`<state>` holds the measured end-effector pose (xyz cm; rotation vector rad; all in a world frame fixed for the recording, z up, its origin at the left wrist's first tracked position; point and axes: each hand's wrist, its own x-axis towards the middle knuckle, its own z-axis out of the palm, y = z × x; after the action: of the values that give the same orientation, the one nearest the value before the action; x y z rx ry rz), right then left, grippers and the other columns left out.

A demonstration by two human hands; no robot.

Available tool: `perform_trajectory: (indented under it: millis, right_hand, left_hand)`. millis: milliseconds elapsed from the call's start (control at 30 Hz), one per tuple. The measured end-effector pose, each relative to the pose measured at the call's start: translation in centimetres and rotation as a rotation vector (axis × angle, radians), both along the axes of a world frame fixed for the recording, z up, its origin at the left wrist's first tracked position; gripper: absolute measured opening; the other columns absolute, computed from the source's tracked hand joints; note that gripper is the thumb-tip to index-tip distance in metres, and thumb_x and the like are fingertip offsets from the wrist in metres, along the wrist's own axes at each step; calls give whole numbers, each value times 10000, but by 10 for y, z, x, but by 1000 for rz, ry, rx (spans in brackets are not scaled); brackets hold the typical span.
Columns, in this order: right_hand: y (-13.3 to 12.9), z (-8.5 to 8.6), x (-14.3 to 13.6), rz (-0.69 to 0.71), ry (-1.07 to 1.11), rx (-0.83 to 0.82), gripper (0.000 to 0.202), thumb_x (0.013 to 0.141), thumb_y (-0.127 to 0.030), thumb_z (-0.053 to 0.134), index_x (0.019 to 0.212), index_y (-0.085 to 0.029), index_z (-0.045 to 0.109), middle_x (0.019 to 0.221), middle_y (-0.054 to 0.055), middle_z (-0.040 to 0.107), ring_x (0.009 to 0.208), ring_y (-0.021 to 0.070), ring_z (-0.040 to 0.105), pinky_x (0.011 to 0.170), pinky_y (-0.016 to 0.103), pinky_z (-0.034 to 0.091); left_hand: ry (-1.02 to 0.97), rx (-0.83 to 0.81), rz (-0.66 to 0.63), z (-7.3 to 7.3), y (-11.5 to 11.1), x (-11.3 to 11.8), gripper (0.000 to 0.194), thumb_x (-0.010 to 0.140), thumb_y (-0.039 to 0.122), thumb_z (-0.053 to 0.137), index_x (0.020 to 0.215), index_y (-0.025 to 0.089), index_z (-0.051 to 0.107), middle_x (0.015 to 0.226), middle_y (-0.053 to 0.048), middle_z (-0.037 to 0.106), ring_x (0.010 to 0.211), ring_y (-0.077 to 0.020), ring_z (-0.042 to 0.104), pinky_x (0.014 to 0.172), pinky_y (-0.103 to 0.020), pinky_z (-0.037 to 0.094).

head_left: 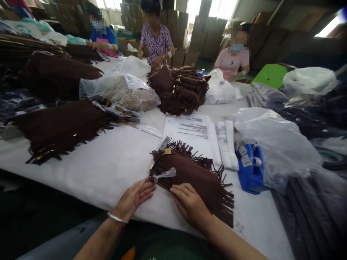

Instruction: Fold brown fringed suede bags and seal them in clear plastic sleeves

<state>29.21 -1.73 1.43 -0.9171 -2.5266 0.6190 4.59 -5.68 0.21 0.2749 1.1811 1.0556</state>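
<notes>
We see a brown fringed bag (pixel 189 173) lying flat on the white table (pixel 108 169), near its front edge — fringe trailing off to the right. The left hand (pixel 134 198) rests flat on the table at the bag's near-left corner, fingers spread and loose, gripping nothing; its fingertips just touch the bag's edge below a small clear plastic wrap (pixel 164 175) that sits on the bag. A bracelet (pixel 117 217) circles that wrist. The right hand (pixel 189 204) lies palm-down on the bag's lower edge, fingers extended, pressing rather than clasping.

Just beyond the bag we note printed plastic sleeves (pixel 193 131) and, beside the fringe on the right, a blue tape dispenser (pixel 251 168) against a crumpled clear bag (pixel 276 141). To the left lies a stack of the same brown fringed pieces (pixel 61 130) — more are heaped mid-table (pixel 179 90). Three other people (pixel 157 39) work at the far side.
</notes>
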Motion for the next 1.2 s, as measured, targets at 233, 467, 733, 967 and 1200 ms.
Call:
perform_trajectory:
  millis: [233, 467, 733, 967, 1200]
  right_hand:
    - [38, 6, -49, -26, -70, 144, 302, 871, -229, 573, 1170, -193, 586, 1030, 85, 642, 1089, 239, 504, 990, 419, 353]
    - [8, -20, -47, -37, -110, 127, 573, 828, -319, 622, 1352, -204, 420, 1338, 104, 488, 1273, 294, 346, 1044, 463, 273]
    - [19, -25, -35, -2, -142, 118, 532, 851, -131, 492, 1369, -217, 403, 1385, 49, 461, 1235, 240, 411, 1012, 423, 337]
    - [17, -26, -36, -5, -131, 140, 532, 848, -149, 491, 1370, -198, 397, 1383, 56, 464, 1225, 239, 430, 1018, 415, 331]
    - [18, -35, -35, -11, -103, 173, 497, 875, -132, 470, 1362, -214, 407, 1354, 49, 497, 1180, 213, 470, 985, 391, 358]
  left_hand:
    - [484, 15, -89, -4, 25, -3, 470, 755, 477, 636, 1060, 131, 548, 742, -42, 650, 614, -142, 632, 574, -243, 508]
    - [675, 42, -228, -12, 43, -10, 539, 683, 625, 588, 918, 140, 592, 641, 8, 599, 395, -77, 458, 383, -199, 328]
    - [1020, 122, -421, 14, 80, -35, 528, 765, 658, 431, 700, 167, 615, 524, -31, 590, 397, -174, 508, 436, -288, 360]
    - [1254, 359, -362, 18, 201, -2, 396, 648, 485, 724, 865, 163, 646, 917, -124, 665, 960, -265, 577, 853, -325, 389]
    - [1115, 207, -199, 11, 226, -44, 356, 712, 481, 653, 770, 134, 602, 764, -53, 626, 746, -194, 600, 712, -342, 481]
